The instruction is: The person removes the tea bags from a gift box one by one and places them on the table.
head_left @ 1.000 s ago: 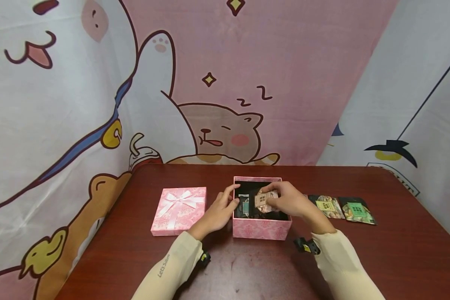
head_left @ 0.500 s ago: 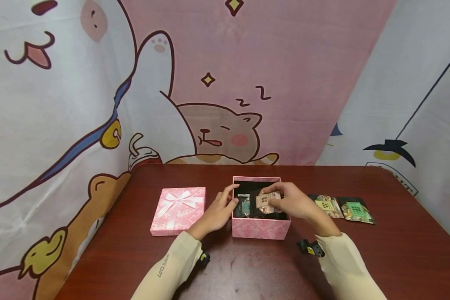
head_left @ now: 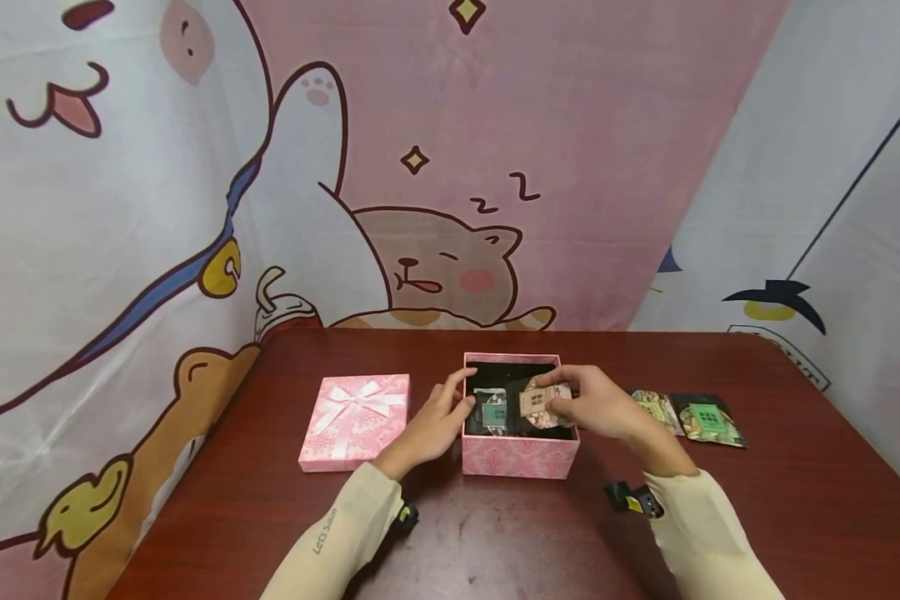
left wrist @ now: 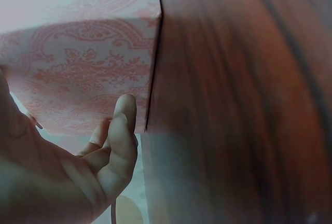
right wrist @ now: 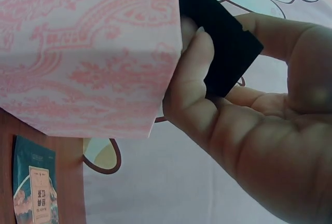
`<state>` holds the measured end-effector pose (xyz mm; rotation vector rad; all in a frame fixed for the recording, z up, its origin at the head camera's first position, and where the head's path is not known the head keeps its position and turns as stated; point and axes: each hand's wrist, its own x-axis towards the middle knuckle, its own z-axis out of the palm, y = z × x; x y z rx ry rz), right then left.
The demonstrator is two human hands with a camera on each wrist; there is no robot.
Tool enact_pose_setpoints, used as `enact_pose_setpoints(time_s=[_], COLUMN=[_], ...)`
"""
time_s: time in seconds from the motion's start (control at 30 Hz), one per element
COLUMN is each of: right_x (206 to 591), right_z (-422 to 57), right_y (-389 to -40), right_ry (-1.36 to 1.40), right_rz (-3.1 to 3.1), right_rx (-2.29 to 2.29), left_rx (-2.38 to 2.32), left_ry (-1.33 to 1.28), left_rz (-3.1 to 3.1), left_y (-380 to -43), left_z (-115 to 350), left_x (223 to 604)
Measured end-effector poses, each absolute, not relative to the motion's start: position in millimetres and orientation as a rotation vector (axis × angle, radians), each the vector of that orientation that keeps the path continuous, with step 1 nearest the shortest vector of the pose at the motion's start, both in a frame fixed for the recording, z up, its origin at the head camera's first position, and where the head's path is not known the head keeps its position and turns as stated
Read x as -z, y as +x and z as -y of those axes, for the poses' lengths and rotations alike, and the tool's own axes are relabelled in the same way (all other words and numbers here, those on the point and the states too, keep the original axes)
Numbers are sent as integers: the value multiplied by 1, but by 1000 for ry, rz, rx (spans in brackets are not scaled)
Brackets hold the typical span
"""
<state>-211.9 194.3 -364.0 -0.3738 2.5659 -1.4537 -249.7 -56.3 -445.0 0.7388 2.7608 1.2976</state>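
Observation:
A pink patterned gift box [head_left: 520,458] with a dark inside stands uncovered on the table. My left hand [head_left: 429,421] grips its left wall near the rim; in the left wrist view several fingers [left wrist: 124,130] lie along the outside. My right hand [head_left: 596,404] pinches a black food packet [head_left: 537,402] with a peach label between thumb and fingers, at the box's right rim. The right wrist view gives the packet's plain black back [right wrist: 228,42]. Inside the box, to the left, sits another packet [head_left: 494,413] with a teal label.
The pink box lid [head_left: 356,421] with a white ribbon bow lies left of the box. To the right are a yellow-label packet [head_left: 656,408], partly behind my wrist, and a green-label packet [head_left: 711,419]. The right wrist view has a dark peach-label packet [right wrist: 33,182] on the table.
My right hand has moved a little to the right with the peach-label packet, which has shifted toward the box's right rim. The left hand has kept its place on the box.

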Motion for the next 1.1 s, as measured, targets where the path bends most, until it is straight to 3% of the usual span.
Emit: enact_pose_setpoints(time_s=[1.1], right_x=[362], right_z=[-245], right_y=[-193], right_ry=[-380], right_rz=[-2515], right_rx=[1516], left_rx=[-1287], left_ry=[737], left_rz=[-2769], left_y=[-251], left_z=[56], left_x=[448])
